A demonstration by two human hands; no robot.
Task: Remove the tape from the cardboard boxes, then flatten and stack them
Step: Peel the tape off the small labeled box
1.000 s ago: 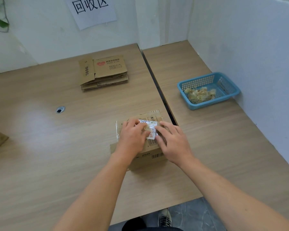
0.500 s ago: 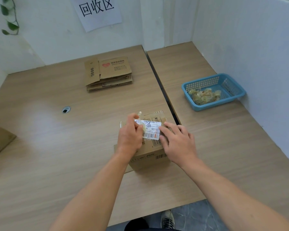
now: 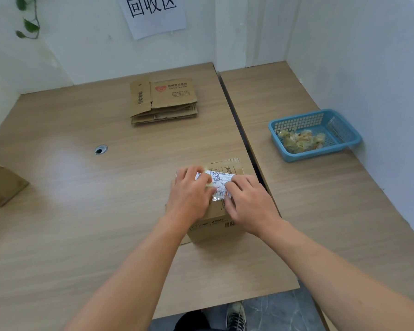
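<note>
Down at the frame's bottom, a shoe (image 3: 235,315), partly cut off. Pinches the left end of the white label (image 3: 220,185) with curled fingers of the left hand (image 3: 189,195). Lays the right hand (image 3: 250,203) on the label's right end, fingers bent; cannot tell whether gripping or only pressing. Beneath both, most of its top hidden, the cardboard box (image 3: 213,229), upright on the table (image 3: 81,235) beside the seam. Farther right, a blue basket (image 3: 320,152) with crumpled tape (image 3: 299,140). Far centre, the stack of flattened boxes (image 3: 164,101). At the left edge, another box (image 3: 0,185), cut off.
</note>
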